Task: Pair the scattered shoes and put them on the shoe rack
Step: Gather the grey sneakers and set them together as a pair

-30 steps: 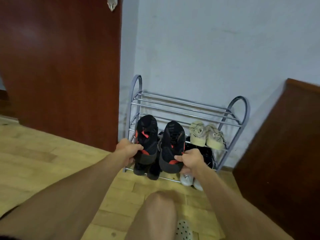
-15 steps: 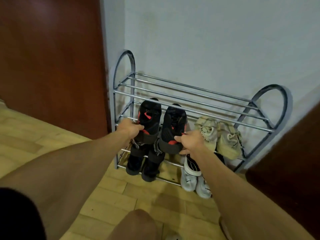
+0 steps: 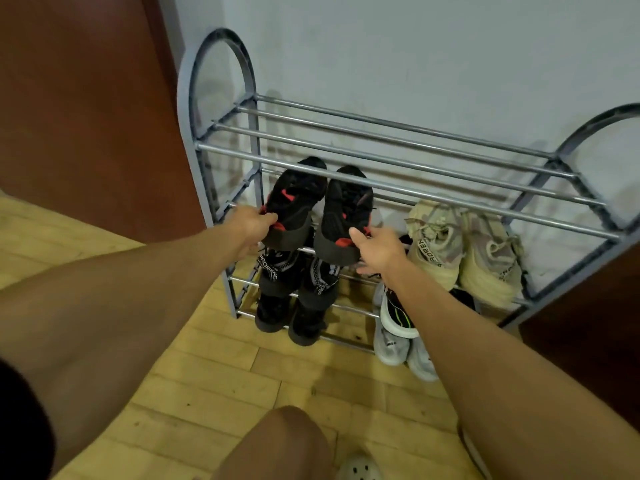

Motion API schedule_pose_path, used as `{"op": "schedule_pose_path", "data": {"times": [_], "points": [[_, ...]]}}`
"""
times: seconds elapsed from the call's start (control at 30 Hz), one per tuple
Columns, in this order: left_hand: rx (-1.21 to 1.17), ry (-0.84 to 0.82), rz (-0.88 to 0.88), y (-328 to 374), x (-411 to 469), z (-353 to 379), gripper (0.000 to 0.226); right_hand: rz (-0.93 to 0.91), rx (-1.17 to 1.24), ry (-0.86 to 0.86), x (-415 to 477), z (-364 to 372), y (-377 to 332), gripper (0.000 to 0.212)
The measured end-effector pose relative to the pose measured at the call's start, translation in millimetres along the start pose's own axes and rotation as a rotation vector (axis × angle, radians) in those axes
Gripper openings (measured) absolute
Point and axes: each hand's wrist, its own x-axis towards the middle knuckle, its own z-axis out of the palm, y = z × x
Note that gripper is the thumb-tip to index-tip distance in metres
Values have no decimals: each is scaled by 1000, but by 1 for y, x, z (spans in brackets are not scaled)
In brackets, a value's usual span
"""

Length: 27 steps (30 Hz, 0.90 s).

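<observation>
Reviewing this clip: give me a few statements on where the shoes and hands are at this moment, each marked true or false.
1. The left hand grips the heel of one shoe of the black-and-red pair. True.
2. The top tier of the shoe rack holds a pair. False: its bars are bare, and the black-and-red pair is on the middle tier.
3. A beige pair sits on the middle tier, to the right of the black-and-red pair. True.
4. The bottom tier holds nothing. False: black shoes and pale grey shoes rest there.
</observation>
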Motion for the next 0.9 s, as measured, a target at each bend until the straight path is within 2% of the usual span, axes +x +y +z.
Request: {"op": "schedule_pose_path", "data": {"times": [0.13, 0.2, 0.27, 0.33, 0.43, 0.57, 0.6, 0.8, 0.9], "points": [[-19, 127, 18, -1, -35, 8, 58, -72, -99, 10, -29, -6, 3, 31], [-66, 127, 47, -3, -68, 12, 64, -99, -100, 30, -48, -12, 7, 30], [-97, 34, 114, -5, -113, 17, 54, -120, -133, 40, -72, -24, 13, 34], [-27, -72, 179, -14, -150, 22, 48, -110, -195, 22, -101, -39, 25, 41], [71, -208, 253, -16, -199, 25, 44, -46, -248, -16, -157, -64, 45, 40], [174, -387, 438, 4, -274, 38, 8, 6, -305, 58, -239, -101, 79, 37], [203, -442, 492, 8, -293, 44, 6, 15, -318, 84, -258, -110, 90, 37], [468, -707, 657, 10, -391, 109, 6, 158, -195, 295, -357, -170, 171, 31], [621, -800, 687, 10, -427, 142, 16, 275, -105, 341, -397, -202, 218, 35]]}}
